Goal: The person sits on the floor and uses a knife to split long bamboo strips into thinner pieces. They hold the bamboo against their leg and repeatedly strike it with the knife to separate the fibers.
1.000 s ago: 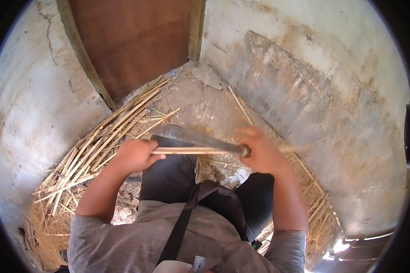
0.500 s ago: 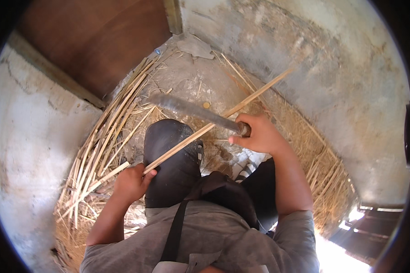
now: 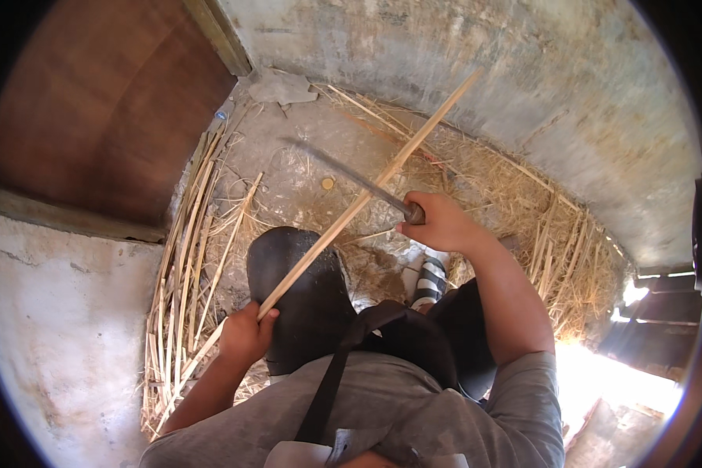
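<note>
A long, pale bamboo strip (image 3: 320, 248) slants from beside my left knee up toward the far wall. Its near end is gripped in my left hand (image 3: 244, 337), thumb along the top. My right hand (image 3: 443, 223) is closed round the short handle of a long-bladed knife (image 3: 337, 167), which points to the far left. Blade and strip cross a little left of my right hand; whether the edge bites into the strip I cannot tell. The blade's tip is blurred.
Many split strips (image 3: 183, 273) lie in a pile along the left wall. Straw and shavings (image 3: 558, 265) run along the right wall. A flat stone slab (image 3: 283, 87) rests in the far corner, beside a brown door panel (image 3: 93, 101). A striped sandal (image 3: 430, 281) shows between my legs.
The blade has turned from its broad face to nearly edge-on, still across the strip. The strip stands steeper in view. My head view has shifted, moving the pile and walls.
</note>
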A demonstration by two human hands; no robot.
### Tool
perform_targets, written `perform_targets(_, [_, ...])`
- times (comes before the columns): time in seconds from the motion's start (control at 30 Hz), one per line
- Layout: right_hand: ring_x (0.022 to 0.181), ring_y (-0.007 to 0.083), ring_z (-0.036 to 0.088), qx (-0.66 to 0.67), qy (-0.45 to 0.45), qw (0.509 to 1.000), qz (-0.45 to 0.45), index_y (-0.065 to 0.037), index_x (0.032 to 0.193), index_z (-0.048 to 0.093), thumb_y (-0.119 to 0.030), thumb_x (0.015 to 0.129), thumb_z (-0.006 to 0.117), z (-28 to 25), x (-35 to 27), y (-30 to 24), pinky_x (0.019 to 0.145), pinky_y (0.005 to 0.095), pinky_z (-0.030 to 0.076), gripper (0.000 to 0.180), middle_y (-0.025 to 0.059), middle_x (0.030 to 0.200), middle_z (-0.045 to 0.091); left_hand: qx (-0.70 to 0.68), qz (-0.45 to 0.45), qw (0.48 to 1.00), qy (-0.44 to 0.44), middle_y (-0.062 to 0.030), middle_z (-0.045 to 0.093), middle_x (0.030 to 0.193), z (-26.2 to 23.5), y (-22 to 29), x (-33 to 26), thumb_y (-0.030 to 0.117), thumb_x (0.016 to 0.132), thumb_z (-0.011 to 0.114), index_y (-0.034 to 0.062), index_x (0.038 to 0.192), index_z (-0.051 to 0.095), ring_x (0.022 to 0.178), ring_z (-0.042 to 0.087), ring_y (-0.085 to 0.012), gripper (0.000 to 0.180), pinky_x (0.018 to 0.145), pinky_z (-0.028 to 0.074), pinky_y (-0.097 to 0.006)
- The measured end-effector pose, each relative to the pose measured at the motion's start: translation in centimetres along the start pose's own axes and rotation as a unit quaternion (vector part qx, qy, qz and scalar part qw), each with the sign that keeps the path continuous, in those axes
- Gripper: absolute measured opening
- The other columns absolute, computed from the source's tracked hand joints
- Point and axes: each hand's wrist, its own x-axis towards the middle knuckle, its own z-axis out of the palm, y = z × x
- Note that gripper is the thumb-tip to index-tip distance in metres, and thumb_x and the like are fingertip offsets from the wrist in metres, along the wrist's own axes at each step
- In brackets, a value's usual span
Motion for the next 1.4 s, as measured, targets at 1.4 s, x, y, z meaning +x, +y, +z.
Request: perform_targets(1.4, [0.092, 0.0357, 0.071, -0.096, 0.018, 0.984, -0.146, -0.004, 0.112, 0.068, -0.043, 0.082, 0.082, 6.6, 1.3, 5.1, 0.079, 0.0484, 0.053, 0.051, 0.0138, 0.09, 0.073, -0.012, 0.0, 0.998, 0.055, -0.0294, 0.065, 0.078, 1.6, -2.6, -6.4, 0.056, 0.103, 0.052, -0.001, 0.081, 0.062, 0.08, 0.065, -0.0501, 0.062, 0.07, 0.05, -0.056])
